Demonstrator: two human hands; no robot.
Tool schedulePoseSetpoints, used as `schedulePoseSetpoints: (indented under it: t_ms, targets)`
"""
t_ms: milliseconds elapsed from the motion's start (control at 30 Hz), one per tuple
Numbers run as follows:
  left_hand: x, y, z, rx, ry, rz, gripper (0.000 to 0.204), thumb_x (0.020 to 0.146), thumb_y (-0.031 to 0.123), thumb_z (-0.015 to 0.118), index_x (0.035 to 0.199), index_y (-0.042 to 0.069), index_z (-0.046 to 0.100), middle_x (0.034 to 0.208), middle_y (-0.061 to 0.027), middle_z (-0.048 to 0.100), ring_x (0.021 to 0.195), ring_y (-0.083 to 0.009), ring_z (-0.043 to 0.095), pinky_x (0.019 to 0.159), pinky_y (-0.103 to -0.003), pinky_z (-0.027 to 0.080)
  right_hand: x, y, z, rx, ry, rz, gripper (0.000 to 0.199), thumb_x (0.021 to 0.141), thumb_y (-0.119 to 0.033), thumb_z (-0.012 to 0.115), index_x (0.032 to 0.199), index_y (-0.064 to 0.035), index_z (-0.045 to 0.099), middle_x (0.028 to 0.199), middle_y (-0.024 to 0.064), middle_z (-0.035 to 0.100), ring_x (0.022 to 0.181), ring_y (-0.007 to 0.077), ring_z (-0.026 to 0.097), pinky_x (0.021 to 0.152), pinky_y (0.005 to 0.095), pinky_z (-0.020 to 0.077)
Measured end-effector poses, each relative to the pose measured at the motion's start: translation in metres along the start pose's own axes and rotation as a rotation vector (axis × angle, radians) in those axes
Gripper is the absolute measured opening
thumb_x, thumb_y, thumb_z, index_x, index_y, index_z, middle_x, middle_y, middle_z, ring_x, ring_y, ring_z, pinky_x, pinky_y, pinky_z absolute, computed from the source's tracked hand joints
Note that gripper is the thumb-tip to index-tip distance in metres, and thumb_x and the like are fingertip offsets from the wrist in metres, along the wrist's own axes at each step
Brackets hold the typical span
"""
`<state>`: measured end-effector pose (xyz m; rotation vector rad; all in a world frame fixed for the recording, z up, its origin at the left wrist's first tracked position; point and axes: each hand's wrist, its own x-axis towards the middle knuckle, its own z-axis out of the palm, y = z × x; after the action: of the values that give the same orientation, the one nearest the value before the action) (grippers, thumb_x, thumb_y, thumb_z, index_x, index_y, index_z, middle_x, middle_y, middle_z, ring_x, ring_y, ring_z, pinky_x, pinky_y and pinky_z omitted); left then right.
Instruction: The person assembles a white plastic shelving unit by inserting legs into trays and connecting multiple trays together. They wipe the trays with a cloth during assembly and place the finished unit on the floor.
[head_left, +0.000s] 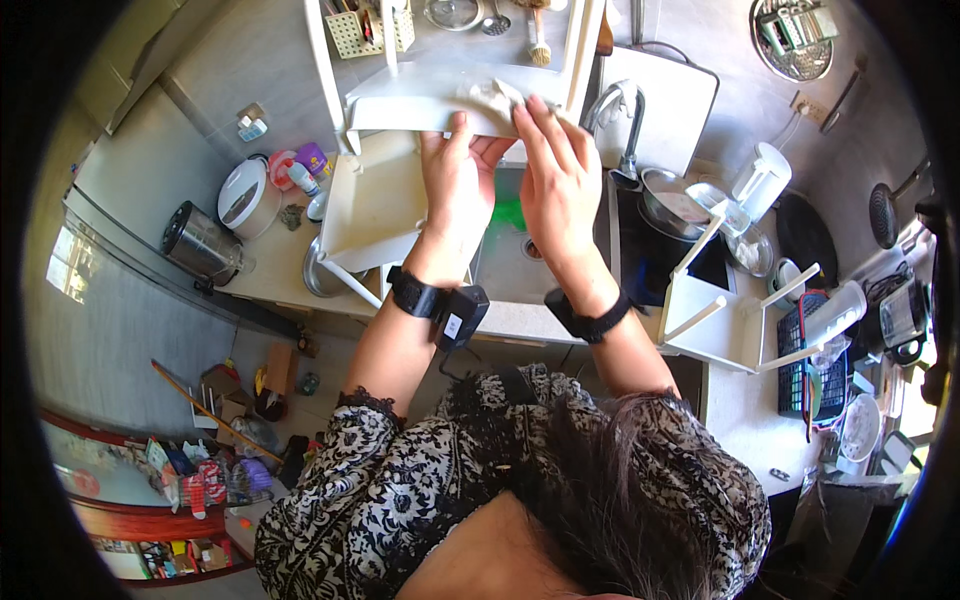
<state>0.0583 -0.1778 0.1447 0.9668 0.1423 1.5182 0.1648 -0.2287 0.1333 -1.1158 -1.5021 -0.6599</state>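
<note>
A white plastic stool (430, 115) is held up over the sink (508, 262), its legs pointing up and away. My left hand (460, 190) grips the near edge, thumb on the outer face and fingers curled beneath. At the right end of the same panel, my right hand (555, 165) presses a crumpled whitish cloth (493, 97) against the surface, its fingers bent over it. Left of the sink another white stool (372, 190) lies tipped on the counter. To the right, a third white stool (712, 318) rests upside down with its legs up.
A curved faucet (634, 120) rises behind the sink's right side. Beyond it stand a metal pan (672, 195) and a white kettle (765, 178). A rice cooker (248, 200) sits at the left, and a dark blue basket (795, 360) at the right.
</note>
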Motion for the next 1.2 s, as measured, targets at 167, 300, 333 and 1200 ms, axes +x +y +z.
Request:
schedulePoseSetpoints:
  t_ms: [167,300,333,1200]
  targets:
    - [-0.001,0.012,-0.011,0.018,0.071,0.014,0.028,0.102,0.015,0.046,0.129,0.008,0.038,0.116,-0.0152,0.058,0.102,-0.0286,0.065,0.085,-0.042,0.057,-0.042,0.0,-0.003,0.099,-0.046,0.008,0.031,0.08,0.009,0.06,0.109,0.0006,0.065,0.103,0.0175,0.066,0.09,0.0347,0.061,0.08,0.0398,0.0505]
    - [-0.007,0.004,-0.012,0.106,0.045,0.066,0.029,0.103,0.017,0.046,0.129,0.009,0.037,0.114,-0.0133,0.058,0.099,-0.0262,0.065,0.083,-0.042,0.057,-0.042,0.004,-0.002,0.191,0.152,-0.024,0.037,0.075,0.011,0.059,0.11,0.0,0.063,0.101,0.0159,0.065,0.088,0.034,0.059,0.079,0.0397,0.0492]
    - [-0.01,0.001,-0.012,0.12,0.031,0.067,0.029,0.102,0.017,0.048,0.129,0.011,0.039,0.117,-0.0123,0.058,0.101,-0.0251,0.065,0.084,-0.04,0.056,-0.038,0.002,-0.001,0.145,0.134,0.06,0.038,0.075,0.011,0.059,0.111,-0.0002,0.063,0.104,0.0163,0.064,0.09,0.0343,0.059,0.081,0.0405,0.0486]
    - [-0.066,-0.032,-0.05,1.28,-0.527,0.095,0.027,0.092,0.013,0.05,0.115,0.001,0.056,0.093,-0.0245,0.067,0.091,-0.0425,0.064,0.073,-0.045,0.051,-0.006,-0.039,0.001,0.457,0.129,0.144,0.064,0.078,-0.009,0.072,0.13,0.0066,0.039,0.119,0.0239,0.045,0.111,0.0409,0.048,0.099,0.045,0.0382]
